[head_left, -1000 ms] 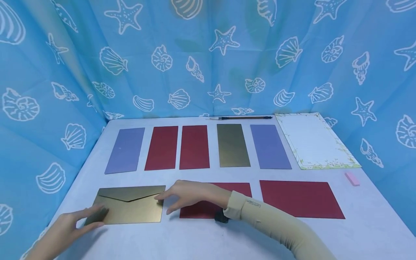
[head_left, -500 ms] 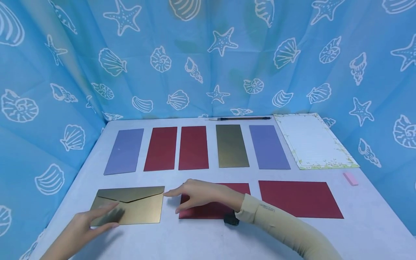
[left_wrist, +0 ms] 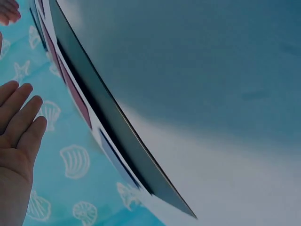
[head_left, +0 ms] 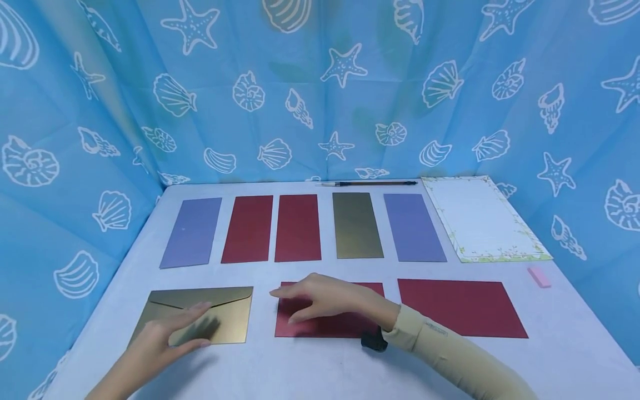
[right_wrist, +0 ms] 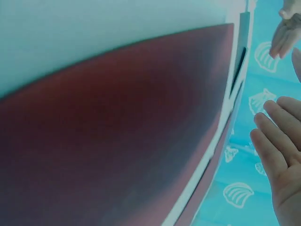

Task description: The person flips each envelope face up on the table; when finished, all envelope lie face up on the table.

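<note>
A gold envelope (head_left: 232, 319) lies flap side up at the front left of the table. Over its lower left part hovers my left hand (head_left: 162, 339), thumb and fingers spread apart, casting a shadow on the gold. My right hand (head_left: 330, 300) is above a red envelope (head_left: 345, 328) at the front middle, its fingers stretched to the left and holding nothing. In the left wrist view the left hand (left_wrist: 19, 127) shows straight fingers beside the envelope (left_wrist: 108, 108). The right wrist view has the right hand (right_wrist: 282, 146) with extended fingers over the red envelope (right_wrist: 117, 122).
Another red envelope (head_left: 462, 308) lies at front right. Behind stand in a row a purple (head_left: 191, 233), two red, a gold (head_left: 357, 225) and a purple envelope (head_left: 415, 228). A brush (head_left: 375, 183), a floral-bordered sheet (head_left: 485, 216) and a pink eraser (head_left: 539, 276) lie farther back and right.
Both hands have moved right. The right hand has left the gold envelope's right edge and is over the red one; the left has slid across above the gold envelope, which stays in place.
</note>
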The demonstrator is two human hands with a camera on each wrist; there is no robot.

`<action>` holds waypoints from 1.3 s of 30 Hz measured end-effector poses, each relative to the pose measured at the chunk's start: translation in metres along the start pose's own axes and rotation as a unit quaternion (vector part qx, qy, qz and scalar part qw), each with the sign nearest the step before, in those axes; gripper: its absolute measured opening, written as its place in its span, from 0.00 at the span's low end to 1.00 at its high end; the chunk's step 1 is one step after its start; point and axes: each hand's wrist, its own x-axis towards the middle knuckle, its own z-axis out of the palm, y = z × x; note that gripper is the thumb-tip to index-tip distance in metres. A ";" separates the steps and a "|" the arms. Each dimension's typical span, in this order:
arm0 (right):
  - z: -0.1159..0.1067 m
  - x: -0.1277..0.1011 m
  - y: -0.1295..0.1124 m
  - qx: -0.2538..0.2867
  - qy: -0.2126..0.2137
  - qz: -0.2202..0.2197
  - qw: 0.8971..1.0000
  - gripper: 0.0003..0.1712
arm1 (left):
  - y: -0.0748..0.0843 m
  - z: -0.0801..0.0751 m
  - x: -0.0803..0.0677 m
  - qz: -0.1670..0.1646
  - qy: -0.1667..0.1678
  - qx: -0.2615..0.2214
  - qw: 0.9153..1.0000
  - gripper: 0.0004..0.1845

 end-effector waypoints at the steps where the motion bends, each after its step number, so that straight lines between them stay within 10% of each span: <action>1: -0.001 -0.002 0.001 0.001 0.004 -0.002 1.000 0.35 | 0.001 0.001 0.001 0.009 0.006 0.001 1.000 0.33; 17: -0.026 -0.043 0.001 0.018 0.045 0.054 0.997 0.38 | 0.023 0.017 0.022 0.048 -0.006 -0.027 0.998 0.36; 39: -0.037 -0.119 0.015 0.032 0.080 0.129 0.988 0.40 | 0.049 0.038 0.056 0.086 -0.139 -0.076 0.984 0.37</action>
